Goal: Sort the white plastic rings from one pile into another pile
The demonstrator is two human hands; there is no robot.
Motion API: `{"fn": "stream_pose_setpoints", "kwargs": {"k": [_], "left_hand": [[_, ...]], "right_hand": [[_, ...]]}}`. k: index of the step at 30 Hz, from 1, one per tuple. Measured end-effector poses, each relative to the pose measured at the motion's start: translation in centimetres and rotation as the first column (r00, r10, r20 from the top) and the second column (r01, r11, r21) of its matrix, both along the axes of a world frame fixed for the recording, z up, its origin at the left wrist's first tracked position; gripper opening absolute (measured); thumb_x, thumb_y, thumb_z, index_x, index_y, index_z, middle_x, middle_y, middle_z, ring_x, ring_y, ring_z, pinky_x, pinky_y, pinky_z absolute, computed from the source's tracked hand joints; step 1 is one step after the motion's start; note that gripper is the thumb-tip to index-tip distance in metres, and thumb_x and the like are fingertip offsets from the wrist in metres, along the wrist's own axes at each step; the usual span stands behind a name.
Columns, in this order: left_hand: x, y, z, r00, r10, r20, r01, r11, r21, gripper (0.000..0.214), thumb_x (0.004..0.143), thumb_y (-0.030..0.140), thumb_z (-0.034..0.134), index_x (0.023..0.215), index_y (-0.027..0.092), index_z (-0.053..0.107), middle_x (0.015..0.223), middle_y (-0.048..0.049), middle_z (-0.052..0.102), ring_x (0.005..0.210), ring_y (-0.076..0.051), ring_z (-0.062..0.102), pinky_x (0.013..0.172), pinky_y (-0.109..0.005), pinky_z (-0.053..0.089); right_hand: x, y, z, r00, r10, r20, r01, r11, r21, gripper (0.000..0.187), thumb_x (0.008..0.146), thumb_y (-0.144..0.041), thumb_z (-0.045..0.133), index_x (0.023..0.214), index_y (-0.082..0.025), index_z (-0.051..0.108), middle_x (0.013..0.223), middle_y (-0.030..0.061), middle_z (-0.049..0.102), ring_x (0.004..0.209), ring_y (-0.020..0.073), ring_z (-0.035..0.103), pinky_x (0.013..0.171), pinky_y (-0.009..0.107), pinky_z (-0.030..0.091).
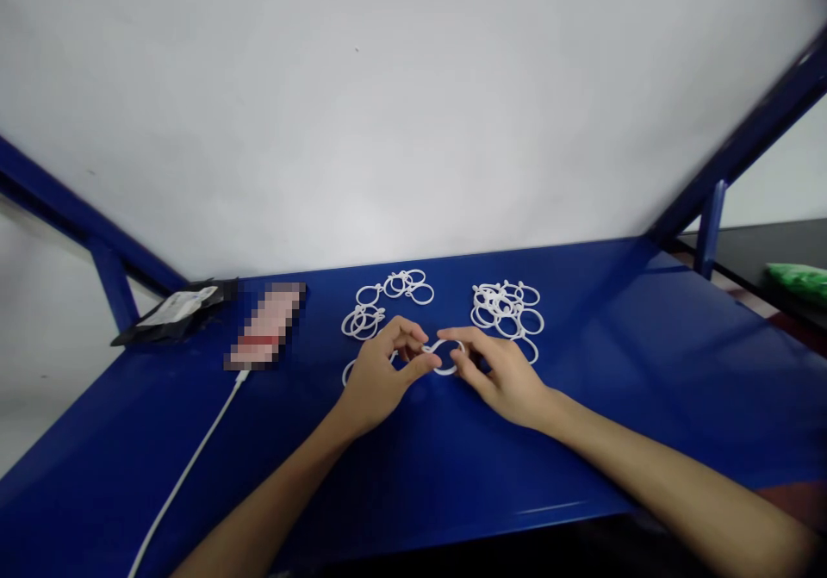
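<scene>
A white plastic ring point(444, 357) is held just above the blue table point(613, 371) between both hands. My left hand point(381, 376) pinches its left side with thumb and fingers curled. My right hand point(497, 371) grips its right side, fingers closed round the rim. Behind my left hand lies a loose group of several white rings point(388, 298). A denser pile of white rings point(507, 309) lies behind my right hand.
A blurred pinkish phone-like object point(264, 326) lies at the left with a white cable point(194, 462) running toward the near edge. A black packet with a white label point(177, 309) sits at the far left. Something green point(801, 281) rests on a dark surface at right.
</scene>
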State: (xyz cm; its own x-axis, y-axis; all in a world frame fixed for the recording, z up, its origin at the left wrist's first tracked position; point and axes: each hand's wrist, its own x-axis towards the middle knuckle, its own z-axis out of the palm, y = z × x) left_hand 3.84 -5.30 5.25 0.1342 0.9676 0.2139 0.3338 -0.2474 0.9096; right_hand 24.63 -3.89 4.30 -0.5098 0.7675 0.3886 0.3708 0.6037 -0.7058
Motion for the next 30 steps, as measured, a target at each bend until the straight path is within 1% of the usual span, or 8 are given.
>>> {"fn": "stream_pose_setpoints", "kwargs": {"k": [5, 10, 14, 18, 20, 23, 26, 30], "left_hand": [[-0.2, 0.1, -0.4, 0.996, -0.088, 0.006, 0.087, 0.995, 0.050, 0.021, 0.078, 0.030, 0.075, 0.095, 0.023, 0.065, 0.080, 0.0016, 0.068, 0.074, -0.015, 0.063, 0.072, -0.029, 0.049], [-0.2, 0.1, -0.6, 0.992, -0.020, -0.125, 0.039, 0.987, 0.157, 0.007, 0.078, 0.022, 0.073, 0.084, 0.023, 0.069, 0.076, 0.0026, 0.068, 0.075, -0.016, 0.061, 0.073, -0.031, 0.048], [-0.1, 0.1, -0.9, 0.982, 0.002, -0.187, 0.034, 0.982, 0.187, 0.012, 0.074, 0.019, 0.077, 0.082, 0.023, 0.069, 0.075, 0.0029, 0.068, 0.077, -0.017, 0.061, 0.073, -0.032, 0.048], [-0.8, 1.0, -1.3, 0.949, 0.016, -0.314, 0.052, 0.977, 0.207, 0.026, 0.072, 0.027, 0.083, 0.092, 0.024, 0.068, 0.081, 0.0025, 0.068, 0.084, -0.020, 0.059, 0.079, -0.035, 0.049], [-1.7, 1.8, -1.5, 0.901, 0.051, -0.430, 0.058, 0.970, 0.237, 0.041, 0.070, 0.033, 0.085, 0.104, 0.023, 0.066, 0.088, 0.0008, 0.069, 0.090, -0.022, 0.059, 0.086, -0.039, 0.048], [-3.3, 2.8, -1.9, 0.786, 0.152, -0.599, 0.044, 0.953, 0.299, 0.054, 0.070, 0.040, 0.085, 0.115, 0.021, 0.062, 0.099, -0.0032, 0.067, 0.100, -0.027, 0.057, 0.093, -0.044, 0.043], [-4.3, 3.2, -2.4, 0.692, 0.188, -0.697, 0.075, 0.942, 0.328, 0.037, 0.079, 0.040, 0.078, 0.108, 0.022, 0.065, 0.103, -0.0044, 0.067, 0.102, -0.028, 0.055, 0.091, -0.042, 0.041], [-4.4, 3.2, -2.9, 0.677, 0.180, -0.714, 0.098, 0.939, 0.330, 0.012, 0.087, 0.033, 0.069, 0.095, 0.024, 0.068, 0.085, -0.0024, 0.068, 0.097, -0.027, 0.056, 0.088, -0.041, 0.039]], "right_hand": [[0.1, 0.1, 0.0, 0.996, 0.030, -0.089, -0.036, 0.997, -0.062, 0.021, 0.102, -0.035, 0.051, 0.108, -0.019, 0.063, 0.070, -0.0017, 0.065, 0.053, 0.0091, 0.059, 0.051, 0.021, 0.047], [0.4, 0.1, -0.1, 0.988, 0.120, -0.097, -0.130, 0.986, -0.106, 0.021, 0.102, -0.034, 0.051, 0.097, -0.018, 0.064, 0.081, 0.0017, 0.069, 0.054, 0.0077, 0.060, 0.053, 0.020, 0.050], [0.7, -0.1, 0.0, 0.981, 0.191, -0.035, -0.191, 0.981, -0.012, 0.021, 0.103, -0.030, 0.049, 0.097, -0.018, 0.065, 0.076, 0.0010, 0.067, 0.058, 0.0091, 0.062, 0.056, 0.020, 0.050], [0.7, 0.3, 0.0, 0.981, 0.175, 0.080, -0.182, 0.979, 0.096, 0.019, 0.104, -0.026, 0.047, 0.104, -0.018, 0.064, 0.091, 0.0044, 0.072, 0.075, 0.0131, 0.069, 0.068, 0.024, 0.053], [0.8, 0.9, 0.0, 0.985, 0.104, 0.136, -0.125, 0.980, 0.154, 0.019, 0.103, -0.027, 0.048, 0.106, -0.019, 0.065, 0.097, 0.0055, 0.072, 0.082, 0.0152, 0.069, 0.073, 0.028, 0.054], [1.8, 2.6, 0.1, 0.981, -0.110, 0.160, 0.062, 0.959, 0.278, 0.022, 0.103, -0.029, 0.048, 0.107, -0.019, 0.068, 0.098, 0.0072, 0.071, 0.087, 0.0182, 0.067, 0.077, 0.032, 0.055], [3.4, 4.8, -0.3, 0.922, -0.332, 0.197, 0.226, 0.878, 0.421, 0.027, 0.103, -0.027, 0.046, 0.109, -0.020, 0.071, 0.097, 0.0101, 0.070, 0.090, 0.0232, 0.063, 0.080, 0.039, 0.054], [5.0, 6.8, -0.9, 0.836, -0.476, 0.274, 0.271, 0.791, 0.548, 0.029, 0.101, -0.027, 0.049, 0.118, -0.020, 0.072, 0.097, 0.0137, 0.069, 0.090, 0.0286, 0.055, 0.080, 0.046, 0.052]]}}
